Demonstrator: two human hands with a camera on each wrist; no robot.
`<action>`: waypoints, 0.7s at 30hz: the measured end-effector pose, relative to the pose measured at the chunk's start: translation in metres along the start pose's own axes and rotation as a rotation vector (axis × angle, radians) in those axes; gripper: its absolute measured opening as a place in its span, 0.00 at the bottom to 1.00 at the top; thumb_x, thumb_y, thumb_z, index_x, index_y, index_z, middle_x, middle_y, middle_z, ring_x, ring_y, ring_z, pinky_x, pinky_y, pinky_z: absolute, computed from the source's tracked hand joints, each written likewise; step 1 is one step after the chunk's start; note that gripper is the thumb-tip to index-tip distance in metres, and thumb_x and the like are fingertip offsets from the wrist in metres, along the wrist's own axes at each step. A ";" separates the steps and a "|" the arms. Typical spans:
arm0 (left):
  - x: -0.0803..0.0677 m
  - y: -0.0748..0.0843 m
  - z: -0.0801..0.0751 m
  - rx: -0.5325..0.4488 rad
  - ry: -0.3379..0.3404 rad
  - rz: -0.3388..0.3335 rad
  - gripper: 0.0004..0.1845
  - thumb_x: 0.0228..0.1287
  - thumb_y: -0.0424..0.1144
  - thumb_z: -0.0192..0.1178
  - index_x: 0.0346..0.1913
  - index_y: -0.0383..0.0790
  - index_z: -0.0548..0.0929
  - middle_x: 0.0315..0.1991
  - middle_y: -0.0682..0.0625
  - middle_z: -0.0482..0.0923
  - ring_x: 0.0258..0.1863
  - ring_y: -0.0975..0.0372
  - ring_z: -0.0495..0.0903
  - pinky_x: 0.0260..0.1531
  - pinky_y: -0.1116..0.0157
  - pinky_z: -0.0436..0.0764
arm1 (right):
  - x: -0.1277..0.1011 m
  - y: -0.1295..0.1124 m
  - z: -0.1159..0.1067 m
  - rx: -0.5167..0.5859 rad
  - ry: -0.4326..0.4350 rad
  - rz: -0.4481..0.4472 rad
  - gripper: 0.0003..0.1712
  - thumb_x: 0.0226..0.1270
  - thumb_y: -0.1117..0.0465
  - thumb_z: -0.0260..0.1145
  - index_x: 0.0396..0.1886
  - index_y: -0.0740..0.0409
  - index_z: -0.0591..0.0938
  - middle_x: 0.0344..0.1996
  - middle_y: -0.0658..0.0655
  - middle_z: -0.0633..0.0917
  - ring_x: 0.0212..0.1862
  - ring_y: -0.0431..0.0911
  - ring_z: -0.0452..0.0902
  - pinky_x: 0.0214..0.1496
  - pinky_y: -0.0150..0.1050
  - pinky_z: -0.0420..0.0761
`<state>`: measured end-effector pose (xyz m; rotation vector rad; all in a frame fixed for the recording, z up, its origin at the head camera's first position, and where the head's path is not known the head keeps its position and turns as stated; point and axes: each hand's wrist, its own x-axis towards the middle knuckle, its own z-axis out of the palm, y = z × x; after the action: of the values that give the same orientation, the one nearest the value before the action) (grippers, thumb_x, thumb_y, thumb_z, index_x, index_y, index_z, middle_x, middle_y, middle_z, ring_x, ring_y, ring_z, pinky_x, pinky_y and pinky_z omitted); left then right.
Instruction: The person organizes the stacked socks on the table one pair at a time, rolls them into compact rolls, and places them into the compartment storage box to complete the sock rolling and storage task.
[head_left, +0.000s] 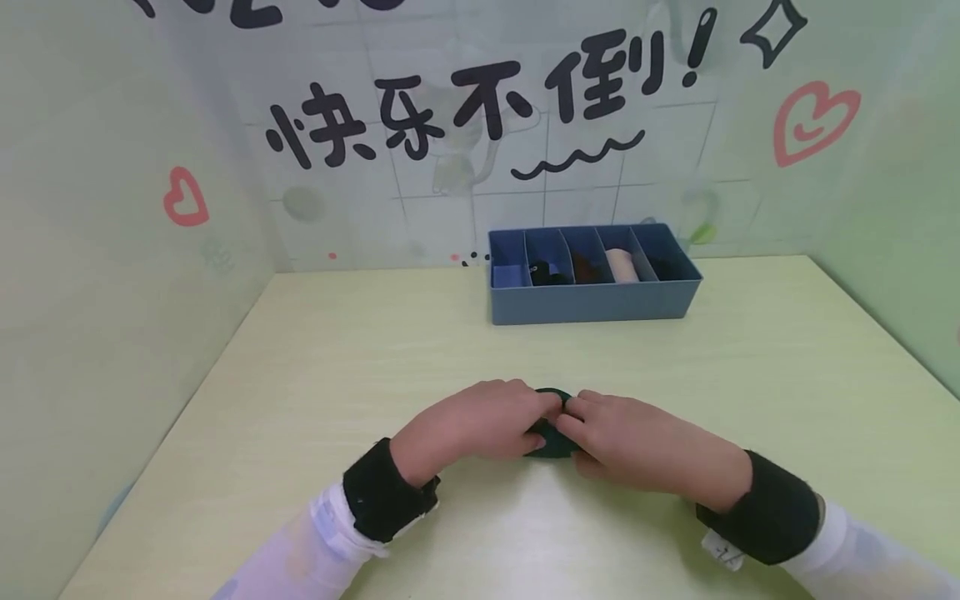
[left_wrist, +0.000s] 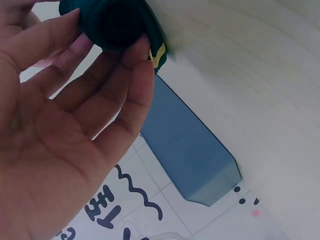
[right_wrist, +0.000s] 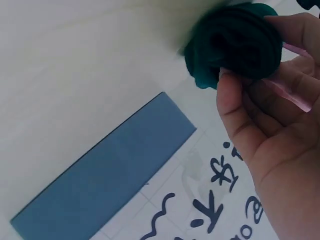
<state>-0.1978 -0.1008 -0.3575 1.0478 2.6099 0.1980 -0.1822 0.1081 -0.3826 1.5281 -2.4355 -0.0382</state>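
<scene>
A dark green rolled sock (head_left: 551,433) lies on the pale yellow table (head_left: 315,367) near its front middle, mostly hidden between my two hands. My left hand (head_left: 480,421) grips it from the left; the left wrist view shows the fingers (left_wrist: 125,95) curled round the sock (left_wrist: 117,25), which has a small yellow mark. My right hand (head_left: 637,442) holds it from the right, and the right wrist view shows the fingers (right_wrist: 250,115) wrapped on the green bundle (right_wrist: 235,42).
A blue divided box (head_left: 592,275) stands at the back of the table against the wall. Its compartments hold rolled items, among them dark ones and a pink one (head_left: 621,265). Green walls close the table on the left, right and rear.
</scene>
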 end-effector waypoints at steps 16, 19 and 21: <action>0.001 0.016 0.000 0.116 0.034 0.049 0.05 0.62 0.44 0.68 0.36 0.48 0.85 0.30 0.58 0.75 0.29 0.67 0.72 0.31 0.73 0.72 | -0.001 0.019 -0.010 0.612 -0.303 0.283 0.05 0.68 0.60 0.62 0.31 0.47 0.81 0.23 0.42 0.74 0.25 0.35 0.66 0.30 0.29 0.68; 0.002 0.013 0.000 0.005 0.018 0.040 0.04 0.64 0.42 0.65 0.38 0.48 0.83 0.30 0.59 0.77 0.27 0.67 0.73 0.30 0.72 0.72 | 0.000 0.022 -0.012 0.690 -0.313 0.325 0.07 0.67 0.61 0.62 0.29 0.45 0.81 0.22 0.42 0.75 0.24 0.35 0.68 0.29 0.29 0.69; 0.002 0.010 0.000 -0.054 0.009 0.034 0.04 0.66 0.42 0.64 0.41 0.48 0.81 0.31 0.59 0.77 0.27 0.67 0.73 0.29 0.72 0.72 | 0.000 0.022 -0.015 0.673 -0.295 0.351 0.05 0.67 0.60 0.64 0.30 0.47 0.81 0.25 0.43 0.77 0.25 0.36 0.69 0.29 0.29 0.70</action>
<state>-0.1934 -0.0922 -0.3555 1.0756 2.5807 0.2806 -0.1984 0.1199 -0.3648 1.3487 -3.1217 0.7401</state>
